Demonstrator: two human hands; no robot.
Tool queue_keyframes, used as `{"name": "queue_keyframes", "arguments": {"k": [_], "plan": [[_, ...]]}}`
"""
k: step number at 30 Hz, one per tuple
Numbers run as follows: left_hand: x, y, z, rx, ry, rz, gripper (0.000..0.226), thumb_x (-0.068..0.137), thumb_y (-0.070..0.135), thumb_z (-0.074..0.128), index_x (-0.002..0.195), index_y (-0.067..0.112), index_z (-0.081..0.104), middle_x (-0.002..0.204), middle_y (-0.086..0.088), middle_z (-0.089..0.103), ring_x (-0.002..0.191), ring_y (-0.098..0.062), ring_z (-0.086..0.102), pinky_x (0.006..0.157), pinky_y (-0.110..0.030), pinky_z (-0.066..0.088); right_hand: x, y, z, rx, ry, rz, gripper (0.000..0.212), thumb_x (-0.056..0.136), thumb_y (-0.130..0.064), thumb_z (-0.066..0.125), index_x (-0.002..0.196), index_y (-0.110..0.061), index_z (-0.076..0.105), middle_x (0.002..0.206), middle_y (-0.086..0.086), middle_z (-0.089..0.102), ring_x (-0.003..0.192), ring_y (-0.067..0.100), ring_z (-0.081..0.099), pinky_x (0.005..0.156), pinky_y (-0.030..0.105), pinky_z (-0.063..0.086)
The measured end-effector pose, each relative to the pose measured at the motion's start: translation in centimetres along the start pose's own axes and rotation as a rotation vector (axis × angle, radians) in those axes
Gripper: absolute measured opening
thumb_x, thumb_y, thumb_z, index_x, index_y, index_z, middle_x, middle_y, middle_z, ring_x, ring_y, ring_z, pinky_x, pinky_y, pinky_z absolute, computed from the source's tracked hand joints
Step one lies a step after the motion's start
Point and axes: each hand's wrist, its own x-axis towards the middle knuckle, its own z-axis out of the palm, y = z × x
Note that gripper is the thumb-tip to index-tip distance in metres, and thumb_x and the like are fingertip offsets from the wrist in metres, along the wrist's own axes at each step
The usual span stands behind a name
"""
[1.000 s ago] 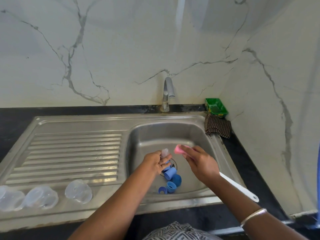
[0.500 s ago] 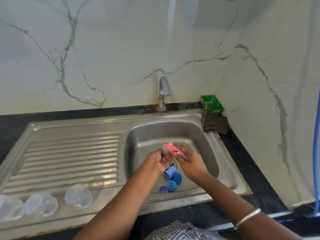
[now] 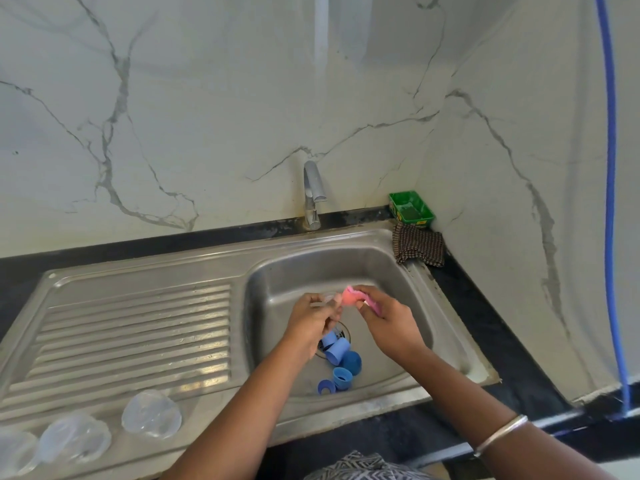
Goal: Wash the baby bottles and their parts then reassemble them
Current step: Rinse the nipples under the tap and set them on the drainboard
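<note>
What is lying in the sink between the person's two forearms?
In the head view, a cluster of blue bottle parts lies on the sink floor by the drain, between the forearms. Above them, the left hand and right hand work.

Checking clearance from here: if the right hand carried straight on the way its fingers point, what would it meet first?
The right hand, gripping the pink sponge, points left toward the left hand. It would likely meet the small clear part pinched there first; sponge and part look touching already, though depth is unclear.
</note>
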Motion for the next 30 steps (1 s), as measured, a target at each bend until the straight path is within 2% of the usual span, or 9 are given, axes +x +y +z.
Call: {"name": "queue_keyframes", "arguments": {"k": [2, 4, 7, 9, 14, 17, 22, 26, 30], "plan": [[0.2, -0.4, -0.6, 0.207, 0.061, 0.118, 0.044, 0.075, 0.023, 0.087, 0.105, 0.01, 0.057, 0.092, -0.013, 0.073, 0.073, -0.016, 0.068, 0.068, -0.028, 0.056, 0.4, 0.0, -0.6, -0.036, 0.017, 0.016, 0.031, 0.096, -0.042, 0.055, 0.122, -0.06, 0.053, 0.11, -0.02, 0.069, 0.102, 0.004, 0.063, 0.09, 0.03, 0.052], [0.2, -0.6, -1.0, 0.352, 0.079, 0.214, 0.046, 0.067, 0.028, 0.092, 0.1, 0.015, 0.064, 0.093, -0.005, 0.074, 0.082, -0.015, 0.072, 0.079, -0.031, 0.059, 0.7, -0.3, -1.1, -0.075, 0.009, 0.001, 0.031, 0.096, -0.043, 0.054, 0.121, -0.061, 0.052, 0.108, -0.02, 0.069, 0.098, 0.006, 0.063, 0.088, 0.031, 0.053], [-0.1, -0.8, -0.9, 0.402, 0.034, 0.333, 0.029, 0.071, 0.022, 0.09, 0.092, 0.013, 0.072, 0.085, 0.0, 0.076, 0.081, -0.012, 0.071, 0.076, -0.022, 0.056, 0.8, -1.1, -1.3, -0.122, -0.028, -0.058, 0.029, 0.096, -0.045, 0.053, 0.123, -0.058, 0.053, 0.11, -0.02, 0.069, 0.099, 0.005, 0.064, 0.088, 0.032, 0.054], [-0.4, -0.8, -0.6, 0.383, -0.054, 0.365, 0.014, 0.078, 0.017, 0.085, 0.088, 0.014, 0.076, 0.082, -0.002, 0.077, 0.079, -0.013, 0.071, 0.077, -0.025, 0.056, 0.7, -1.5, -1.1, -0.12, -0.065, -0.098, 0.025, 0.097, -0.05, 0.053, 0.122, -0.054, 0.057, 0.108, -0.022, 0.069, 0.096, 0.001, 0.064, 0.085, 0.03, 0.054], [-0.8, -0.5, -0.4, 0.129, -0.18, 0.212, 0.009, 0.091, 0.004, 0.067, 0.093, 0.006, 0.076, 0.084, -0.011, 0.074, 0.07, -0.014, 0.058, 0.058, -0.017, 0.045, 0.3, -0.8, -1.0, -0.088, -0.127, -0.248, 0.026, 0.101, -0.036, 0.054, 0.124, -0.044, 0.064, 0.108, -0.02, 0.07, 0.1, -0.003, 0.064, 0.089, 0.03, 0.054], [-1.2, -0.4, -0.5, 0.015, -0.227, 0.094, 0.014, 0.095, 0.005, 0.062, 0.099, -0.004, 0.071, 0.088, -0.014, 0.074, 0.064, -0.009, 0.055, 0.059, -0.018, 0.044, 0.5, 0.5, -2.0, -0.185, -0.122, -0.349, 0.029, 0.098, -0.046, 0.054, 0.126, -0.049, 0.06, 0.103, -0.014, 0.067, 0.095, 0.003, 0.063, 0.081, 0.037, 0.055], [-1.5, -0.8, -0.7, -0.01, -0.257, -0.02, 0.015, 0.097, 0.003, 0.058, 0.091, 0.006, 0.071, 0.077, -0.003, 0.07, 0.063, -0.008, 0.052, 0.063, -0.02, 0.042, 0.9, 2.2, -3.6, -0.377, -0.056, -0.476, 0.034, 0.096, -0.053, 0.048, 0.128, -0.051, 0.057, 0.101, -0.019, 0.057, 0.085, 0.003, 0.06, 0.065, 0.037, 0.055], [-1.2, -0.7, -0.5, 0.182, -0.222, 0.231, 0.015, 0.096, 0.0, 0.058, 0.096, 0.008, 0.071, 0.089, -0.005, 0.073, 0.076, -0.012, 0.062, 0.066, -0.019, 0.045, 0.7, 0.9, -2.7, -0.359, -0.008, -0.434, 0.038, 0.094, -0.055, 0.042, 0.131, -0.054, 0.049, 0.104, -0.018, 0.06, 0.088, 0.006, 0.062, 0.068, 0.035, 0.055], [-0.7, -0.2, -0.8, 0.266, -0.152, 0.465, 0.029, 0.096, 0.008, 0.062, 0.095, 0.035, 0.074, 0.097, 0.011, 0.076, 0.098, -0.006, 0.069, 0.091, -0.024, 0.052, 0.1, 0.3, -1.4, -0.258, -0.042, -0.317, 0.033, 0.098, -0.054, 0.047, 0.129, -0.046, 0.054, 0.107, -0.017, 0.068, 0.095, 0.004, 0.065, 0.079, 0.032, 0.055]]}}
